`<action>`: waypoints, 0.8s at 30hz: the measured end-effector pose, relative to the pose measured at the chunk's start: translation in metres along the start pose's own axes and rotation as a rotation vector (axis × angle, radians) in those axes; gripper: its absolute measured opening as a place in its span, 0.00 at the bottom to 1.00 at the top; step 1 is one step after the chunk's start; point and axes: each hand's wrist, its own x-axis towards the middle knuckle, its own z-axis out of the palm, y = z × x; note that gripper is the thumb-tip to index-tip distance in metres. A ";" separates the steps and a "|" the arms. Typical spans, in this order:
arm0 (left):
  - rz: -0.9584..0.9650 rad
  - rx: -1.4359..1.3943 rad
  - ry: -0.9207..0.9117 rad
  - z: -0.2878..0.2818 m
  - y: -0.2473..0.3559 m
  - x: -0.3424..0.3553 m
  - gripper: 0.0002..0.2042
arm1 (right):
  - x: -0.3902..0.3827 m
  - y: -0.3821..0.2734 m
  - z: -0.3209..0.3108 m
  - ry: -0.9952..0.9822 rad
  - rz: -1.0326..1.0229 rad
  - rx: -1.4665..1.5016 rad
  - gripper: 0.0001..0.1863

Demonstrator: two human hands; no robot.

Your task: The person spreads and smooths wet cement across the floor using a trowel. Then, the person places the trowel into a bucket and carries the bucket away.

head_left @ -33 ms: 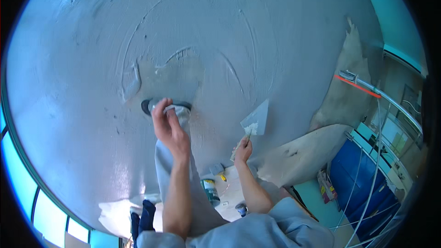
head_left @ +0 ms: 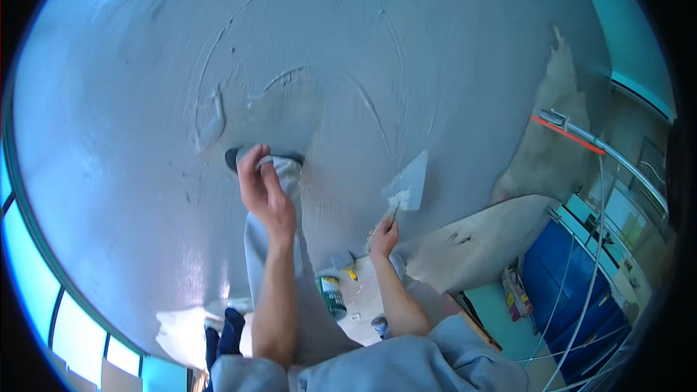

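Note:
My left hand [head_left: 266, 187] is held over the end of a grey trouser leg [head_left: 254, 247]. Its fingers are loosely bent, with a gap between thumb and fingers, and I see no tool in them. Just behind the fingertips lies a dark, rounded thing [head_left: 232, 159], which looks like a shoe, partly hidden by the hand. My right hand [head_left: 383, 236] is closed round the handle of a putty knife [head_left: 414, 181] with a broad, flared blade. White paste sits on the blade near the handle. Before both hands spreads a smooth grey coated surface [head_left: 363, 43] with curved ridges.
A tin [head_left: 332, 295] and a yellow-handled scraper [head_left: 344, 264] lie close to my body, between my arms. At right, a pole with a red-edged head [head_left: 570, 131] stands near blue panels [head_left: 548, 265]. A printed bag [head_left: 516, 292] rests beside them. Bare, ragged patches [head_left: 541, 141] border the coating.
The whole view has shifted slightly, so the surface sits a little higher in the picture. My left hand has drifted a touch to the left; the right still grips the putty knife.

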 end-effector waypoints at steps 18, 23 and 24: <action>-0.259 0.438 -0.085 -0.215 0.070 -0.172 0.15 | 0.017 -0.158 0.086 -0.497 -0.906 -0.893 0.19; -0.290 0.543 0.047 -0.267 0.057 -0.167 0.16 | 0.000 -0.175 0.103 -0.419 -1.074 -0.724 0.16; -0.315 0.553 0.082 -0.270 0.056 -0.166 0.16 | -0.009 -0.175 0.097 -0.409 -1.123 -0.606 0.15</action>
